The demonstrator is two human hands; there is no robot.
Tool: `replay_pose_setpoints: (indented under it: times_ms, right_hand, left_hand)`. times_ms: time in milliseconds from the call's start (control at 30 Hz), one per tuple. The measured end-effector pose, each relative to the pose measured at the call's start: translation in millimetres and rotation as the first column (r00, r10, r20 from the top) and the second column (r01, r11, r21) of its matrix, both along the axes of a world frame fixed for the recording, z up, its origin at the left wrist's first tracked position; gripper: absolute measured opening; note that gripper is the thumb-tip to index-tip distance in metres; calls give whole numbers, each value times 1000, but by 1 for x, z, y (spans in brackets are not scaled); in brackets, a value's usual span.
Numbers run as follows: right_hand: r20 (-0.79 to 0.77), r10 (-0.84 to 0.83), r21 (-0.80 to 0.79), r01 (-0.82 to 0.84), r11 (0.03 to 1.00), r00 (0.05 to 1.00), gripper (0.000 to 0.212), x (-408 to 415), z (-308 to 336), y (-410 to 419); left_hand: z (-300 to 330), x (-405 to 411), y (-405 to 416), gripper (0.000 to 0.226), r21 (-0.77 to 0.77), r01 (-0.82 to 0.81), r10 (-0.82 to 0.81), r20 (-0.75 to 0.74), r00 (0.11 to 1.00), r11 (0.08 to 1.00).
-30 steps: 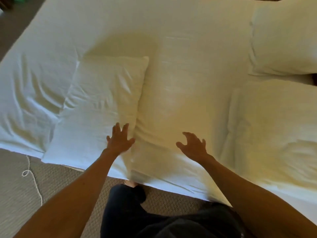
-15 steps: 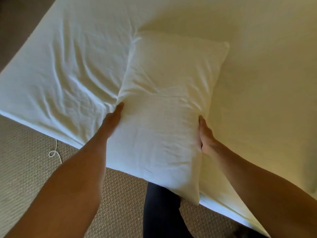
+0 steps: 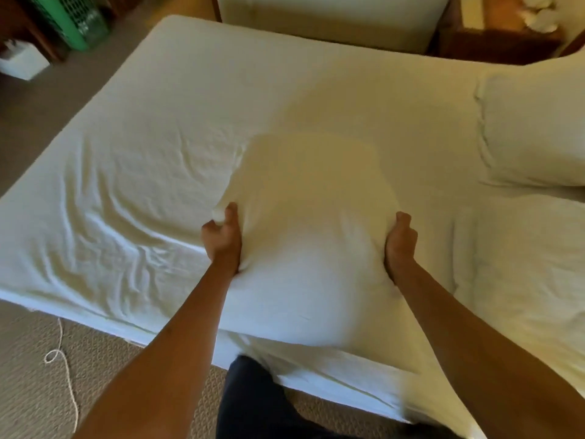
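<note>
Both arms reach straight ahead, left hand [image 3: 223, 240] and right hand [image 3: 399, 245] clamped on opposite sides of the white pillow [image 3: 311, 232]. Fingers [image 3: 232, 213] are curled in and pinching the fabric. The pillow is blurred and sits over the middle of the bed's [image 3: 142, 153] near edge. Two hands, three pillows: the held one, plus a far spare pillow [image 3: 535, 128] and a near spare pillow [image 3: 531, 264] along the right edge.

Your bed [image 3: 316, 372]: one white sheet [image 3: 126, 201], creased at your left. On it at your right, a far pillow [image 3: 535, 128] and a near pillow [image 3: 531, 267], just apart. The blurred middle pillow [image 3: 310, 223] perhaps touches it.
</note>
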State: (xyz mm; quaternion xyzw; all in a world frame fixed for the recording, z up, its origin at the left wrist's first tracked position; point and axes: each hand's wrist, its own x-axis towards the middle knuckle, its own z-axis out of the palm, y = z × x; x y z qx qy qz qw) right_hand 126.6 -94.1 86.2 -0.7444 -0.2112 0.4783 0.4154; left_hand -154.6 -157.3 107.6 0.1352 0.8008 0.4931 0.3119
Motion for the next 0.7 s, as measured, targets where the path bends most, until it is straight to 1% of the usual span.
replay_pose_setpoints:
  times_ms: [33,100,233,300,367,467,533,567,633,667,700]
  right_hand:
    - [-11,-15,28,16,999,1000,33,30,12,-3]
    - [-12,-56,73,56,996,998,31,96,34,-8]
    - [5,-143,89,142,986,990,43,231,76,-25]
    - [21,-165,101,162,982,986,38,303,93,-34]
    - [39,-188,126,181,975,981,36,367,108,-41]
    - [89,-232,169,215,962,969,41,456,125,-47]
    - [130,-261,196,233,953,957,37,509,134,-53]
    - [152,-260,199,228,953,954,31,528,135,-55]
    - [205,-237,165,205,965,950,26,571,133,-64]
    - [236,-216,120,192,974,947,28,590,124,-70]
    - [274,-197,36,195,980,941,33,609,111,-76]
  left_hand:
    - [11,30,0,36,11,24,-24,-2,1000,1000]
    - [30,94,3,46,32,65,-65,-19,998,997]
    - [68,229,4,57,43,124,-123,-37,992,991]
    - [84,301,0,63,59,143,-142,-18,990,988]
    - [88,363,0,65,83,154,-156,27,987,985]
    - [91,445,1,65,95,176,-184,80,980,980]
    - [89,495,1,60,97,193,-202,96,975,976]
    - [88,513,-2,63,96,202,-212,105,972,975]
    - [78,555,-11,63,92,234,-244,119,962,968]
    - [69,568,-18,58,80,260,-268,120,956,962]
    - [58,578,-26,56,42,308,-311,102,945,950]
